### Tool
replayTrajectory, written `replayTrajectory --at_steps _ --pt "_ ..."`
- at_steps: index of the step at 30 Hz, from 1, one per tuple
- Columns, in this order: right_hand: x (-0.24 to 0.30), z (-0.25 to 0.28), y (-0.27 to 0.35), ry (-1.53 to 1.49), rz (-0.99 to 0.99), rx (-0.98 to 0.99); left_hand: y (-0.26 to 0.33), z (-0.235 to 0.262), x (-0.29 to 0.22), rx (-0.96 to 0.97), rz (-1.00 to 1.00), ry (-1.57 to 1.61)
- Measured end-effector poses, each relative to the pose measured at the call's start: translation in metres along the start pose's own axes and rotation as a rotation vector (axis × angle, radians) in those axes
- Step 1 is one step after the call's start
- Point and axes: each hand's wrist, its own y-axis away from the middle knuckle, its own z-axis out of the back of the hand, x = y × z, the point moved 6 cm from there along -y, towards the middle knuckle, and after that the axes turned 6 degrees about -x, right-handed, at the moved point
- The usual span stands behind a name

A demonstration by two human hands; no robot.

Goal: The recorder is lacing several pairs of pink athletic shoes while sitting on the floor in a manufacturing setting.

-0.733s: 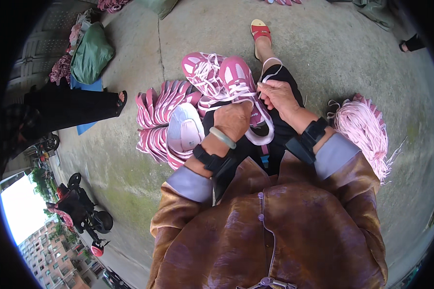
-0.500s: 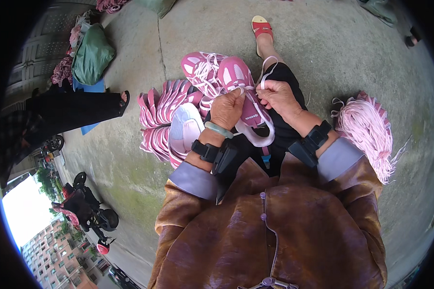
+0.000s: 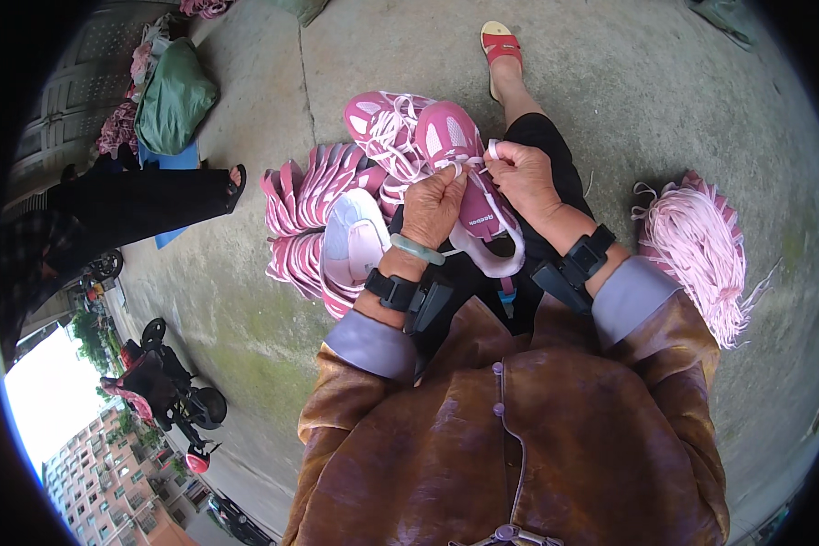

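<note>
A pink shoe upper (image 3: 447, 130) with white mesh panels lies over my lap, its toe pointing away from me. My left hand (image 3: 434, 206) is closed in a pinch at the lacing on the upper's left side. On the other side my right hand (image 3: 524, 179) pinches a pale shoelace (image 3: 492, 150), which stands up in a short loop above the fingers. Just left of the upper are more laced pink shoe uppers (image 3: 384, 133). Beside my left wrist is a stack of pink and white uppers (image 3: 314, 205).
A bundle of pale pink laces (image 3: 693, 238) lies on the concrete to the right. At far left are a person in black trousers (image 3: 146, 207) and a green sack (image 3: 176, 98). A parked motorbike (image 3: 168, 387) stands at lower left. My foot wears a red sandal (image 3: 500, 43).
My right hand has drawn slightly closer to the lacing, and the tall lace loop above it has become small. The left hand stays pinched at the upper.
</note>
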Motion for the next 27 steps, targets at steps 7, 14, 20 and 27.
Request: replayTrajectory --at_steps 7,14,20,27 --pt "0.012 -0.001 -0.001 0.146 0.104 -0.017 0.002 0.002 0.007 0.012 0.046 0.042" --pt "0.012 -0.004 -0.002 0.096 0.09 0.048 0.004 0.002 0.013 0.02 0.063 0.079" --pt "0.01 -0.004 0.0 0.137 0.09 -0.016 0.007 0.006 0.012 -0.062 0.014 -0.015" --pt "0.015 -0.007 -0.011 0.115 0.071 0.198 0.01 0.007 0.016 -0.088 0.006 0.029"
